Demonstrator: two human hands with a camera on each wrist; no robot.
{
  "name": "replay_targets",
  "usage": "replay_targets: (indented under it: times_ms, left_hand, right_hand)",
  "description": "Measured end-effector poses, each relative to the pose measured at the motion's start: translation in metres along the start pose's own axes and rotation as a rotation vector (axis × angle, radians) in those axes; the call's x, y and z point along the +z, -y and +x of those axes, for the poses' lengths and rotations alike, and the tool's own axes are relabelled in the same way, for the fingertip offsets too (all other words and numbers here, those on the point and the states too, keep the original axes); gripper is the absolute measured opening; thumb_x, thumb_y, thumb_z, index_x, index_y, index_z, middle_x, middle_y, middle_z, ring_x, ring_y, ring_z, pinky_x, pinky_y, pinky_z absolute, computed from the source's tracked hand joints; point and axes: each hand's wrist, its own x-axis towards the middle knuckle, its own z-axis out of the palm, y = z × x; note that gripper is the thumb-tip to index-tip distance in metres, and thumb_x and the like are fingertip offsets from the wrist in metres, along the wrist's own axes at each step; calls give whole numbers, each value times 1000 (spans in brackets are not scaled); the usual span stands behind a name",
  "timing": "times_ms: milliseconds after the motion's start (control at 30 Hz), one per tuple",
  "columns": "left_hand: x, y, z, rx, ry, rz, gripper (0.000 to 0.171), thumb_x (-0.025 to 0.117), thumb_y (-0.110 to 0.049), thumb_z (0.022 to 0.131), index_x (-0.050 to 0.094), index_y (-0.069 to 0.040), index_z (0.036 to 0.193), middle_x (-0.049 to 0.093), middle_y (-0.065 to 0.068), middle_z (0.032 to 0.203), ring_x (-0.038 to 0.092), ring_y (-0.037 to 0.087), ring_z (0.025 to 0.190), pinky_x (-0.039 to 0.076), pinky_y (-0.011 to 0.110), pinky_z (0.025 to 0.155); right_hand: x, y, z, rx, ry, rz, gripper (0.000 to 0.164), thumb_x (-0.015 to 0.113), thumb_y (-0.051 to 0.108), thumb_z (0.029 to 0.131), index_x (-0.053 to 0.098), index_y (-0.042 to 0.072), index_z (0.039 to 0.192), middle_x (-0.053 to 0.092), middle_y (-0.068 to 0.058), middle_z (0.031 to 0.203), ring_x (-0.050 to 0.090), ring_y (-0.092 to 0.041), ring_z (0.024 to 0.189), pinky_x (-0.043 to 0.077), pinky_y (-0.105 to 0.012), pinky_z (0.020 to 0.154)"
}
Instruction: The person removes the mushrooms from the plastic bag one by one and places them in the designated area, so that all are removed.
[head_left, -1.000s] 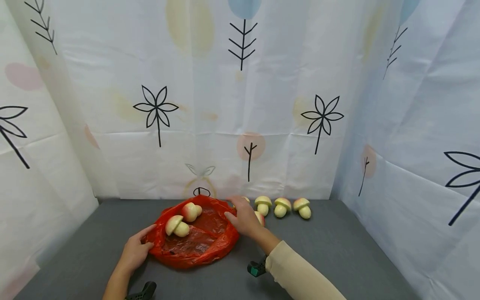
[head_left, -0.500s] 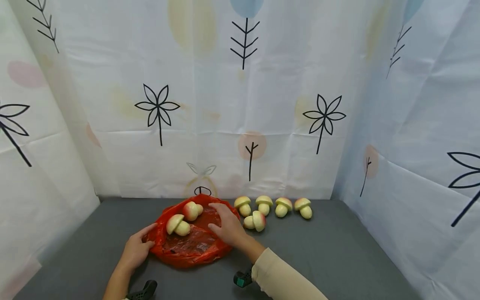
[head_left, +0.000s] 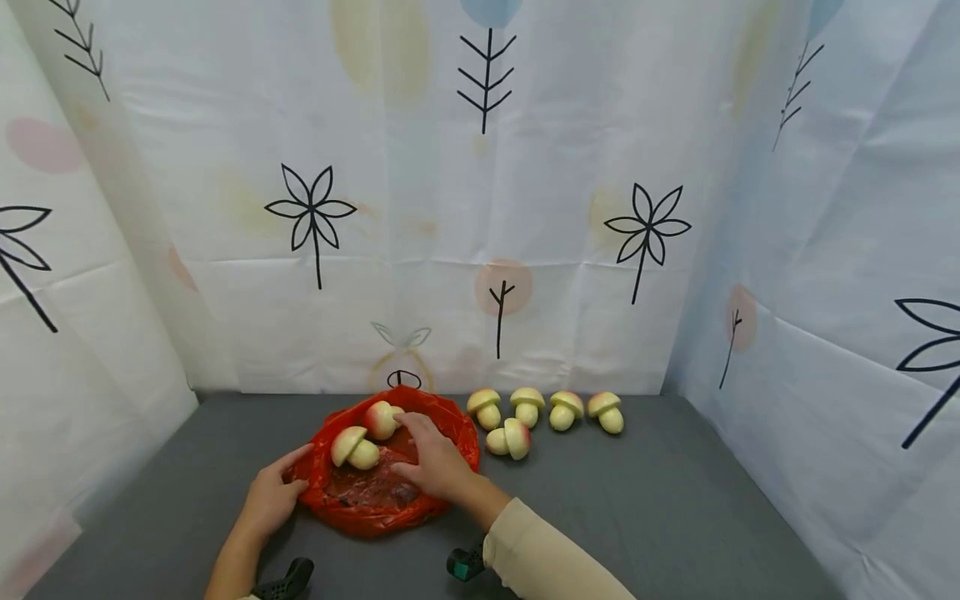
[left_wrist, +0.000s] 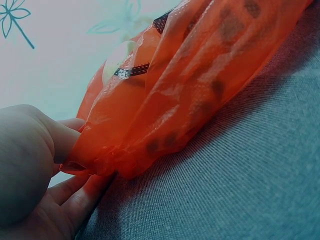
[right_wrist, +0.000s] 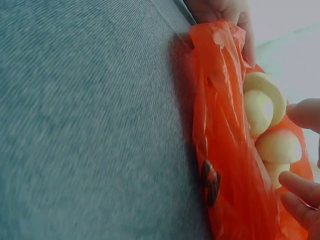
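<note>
A red plastic bag (head_left: pixel 367 521) lies on the grey surface with its mouth spread wide. Inside, towards its left side, rest two toy mushrooms, one with its cap to the left (head_left: pixel 349 447) and one with a reddish cap (head_left: pixel 381 420) behind it. My left hand (head_left: pixel 272 500) pinches the bag's left rim between thumb and fingers; the left wrist view shows the film (left_wrist: pixel 125 145) between them. Over the bag's opening is my right hand (head_left: pixel 437 465), fingers spread and nothing held. Its fingertips are close to the rear mushroom (right_wrist: pixel 278 150); contact cannot be told.
Several more toy mushrooms stand in a row behind and right of the bag, among them the rightmost mushroom (head_left: pixel 606 412). One mushroom (head_left: pixel 510 439) lies on its side in front of the row. A patterned white curtain (head_left: pixel 570 333) closes off the back and sides.
My right hand has moved left from the bag's right rim to over its opening, near the mushrooms inside. The mushrooms it covered beside the bag now show. My left hand stays at the rim.
</note>
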Motion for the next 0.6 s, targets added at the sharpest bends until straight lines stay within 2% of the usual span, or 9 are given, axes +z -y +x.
replay_targets:
  times_ms: [200,467,600]
  left_hand:
    - [0,0,1,0,-3,2,60,51,6,87,39,2,146,34,33,146,28,47,136,28,61,106]
    - [-1,2,3,-3,-4,19,60,51,5,87,39,2,146,34,34,146,28,49,135,27,62,105]
    - [-1,2,3,-2,2,30,61,52,4,87,40,2,146,33,34,146,26,50,136,26,63,105]
  right_hand:
    - [12,5,6,47,11,75,73,73,23,88,34,19,150,36,0,150,58,-18,116,48,-29,94]
    - [37,7,13,116,-25,316,75,75,18,86,34,15,149,41,-11,143,61,-23,111,51,-25,85]
    - [47,9,15,151,-59,332,75,75,19,85,34,17,149,42,-7,143,60,-20,112,51,-24,85]
